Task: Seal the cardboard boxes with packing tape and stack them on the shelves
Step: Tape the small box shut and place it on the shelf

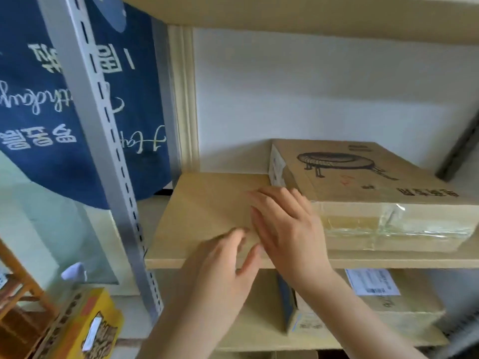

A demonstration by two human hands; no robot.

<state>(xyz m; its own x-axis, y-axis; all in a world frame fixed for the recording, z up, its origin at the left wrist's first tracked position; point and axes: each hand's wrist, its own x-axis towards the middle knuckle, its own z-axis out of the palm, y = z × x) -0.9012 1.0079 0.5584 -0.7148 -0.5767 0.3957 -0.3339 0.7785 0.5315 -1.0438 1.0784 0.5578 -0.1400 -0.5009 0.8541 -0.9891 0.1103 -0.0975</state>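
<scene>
Head view: taped cardboard box (368,195) sits on shelf board (207,263), right side. Left hand (223,265) and right hand (287,226) flat, fingers extended, gripping nothing, beside box's left end.

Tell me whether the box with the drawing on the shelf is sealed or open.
Sealed: the box lies flat on the shelf, flaps closed, with clear tape across its near side.

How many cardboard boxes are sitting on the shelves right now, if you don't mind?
2. A taped box on the middle shelf; another box on the shelf below, where more may be hidden.
</scene>
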